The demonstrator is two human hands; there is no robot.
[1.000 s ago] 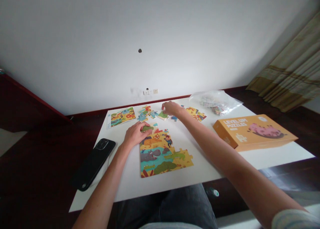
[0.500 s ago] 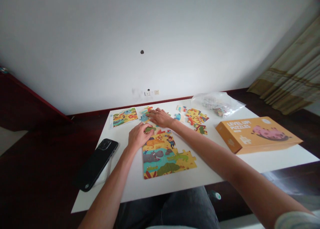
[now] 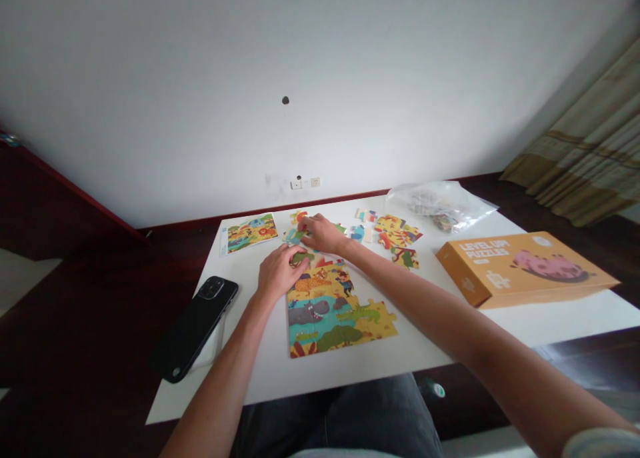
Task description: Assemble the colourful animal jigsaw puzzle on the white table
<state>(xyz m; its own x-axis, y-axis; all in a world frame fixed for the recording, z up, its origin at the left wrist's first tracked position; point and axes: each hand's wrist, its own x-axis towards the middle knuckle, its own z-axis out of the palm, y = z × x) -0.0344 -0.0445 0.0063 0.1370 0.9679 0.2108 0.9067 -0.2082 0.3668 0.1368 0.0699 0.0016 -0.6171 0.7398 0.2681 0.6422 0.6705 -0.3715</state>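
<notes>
Left hand (image 3: 277,273) flat on the white table (image 3: 350,371), at the far left corner of the half-done puzzle (image 3: 335,308). Fingers curled down on a green puzzle piece (image 3: 300,258), pinching it against the puzzle's far edge. Right hand (image 3: 320,233) just past it, farther away, fingers bent over some loose pieces (image 3: 296,235); cannot tell if one is held or only touched. Both hands close together, almost touching.

Puzzle lying in the middle of the table, near the body, with a grey hippo, a green crocodile and an orange big cat on it. More loose pieces (image 3: 395,235) to the right of the right hand, spread on the far part of the table. Small picture card (image 3: 249,231) at the far left. Black phone (image 3: 193,326) at the left edge, hanging a bit over it. Orange puzzle box (image 3: 520,268) on the right. Clear plastic bag (image 3: 440,203) behind the box, far right, with bits inside.
</notes>
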